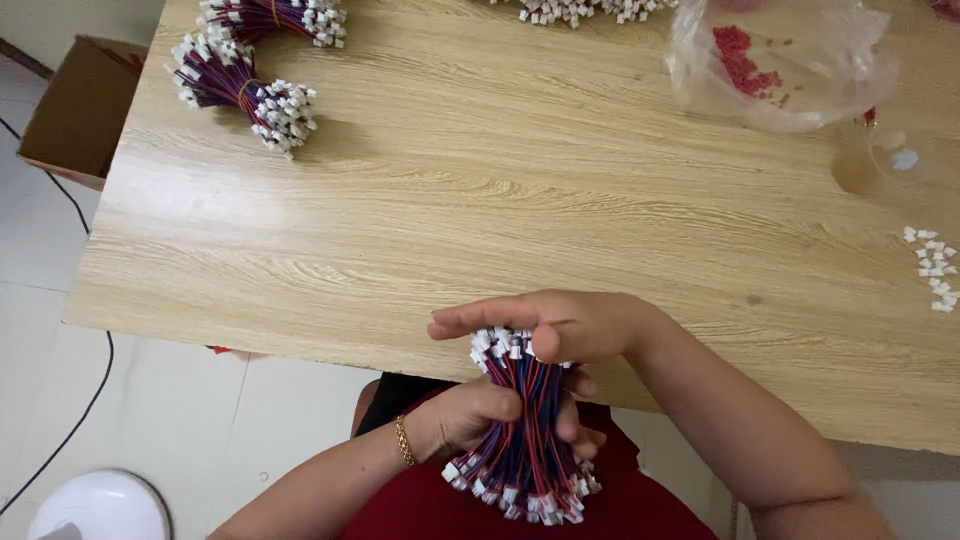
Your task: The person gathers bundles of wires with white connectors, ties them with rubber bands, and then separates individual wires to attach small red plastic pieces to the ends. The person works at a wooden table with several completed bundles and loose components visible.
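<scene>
Red-and-blue wire bundle [522, 440] with white connectors is clenched mid-length by left hand [480, 412]; right hand [560, 325] grips its upper end, just off the wooden table [480, 200] edge. Similar bundles [245, 88] lie far left; plastic bag [775, 60] far right

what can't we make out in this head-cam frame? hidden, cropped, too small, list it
- Wire bundle, head view: its middle is covered by the left hand; the top connectors sit under the right hand.
- Clear bag: top cut by the frame edge; the red bits inside are too small to identify.
- Loose white connectors: too small to see detail.
- Cardboard box: partly behind the table.
</scene>
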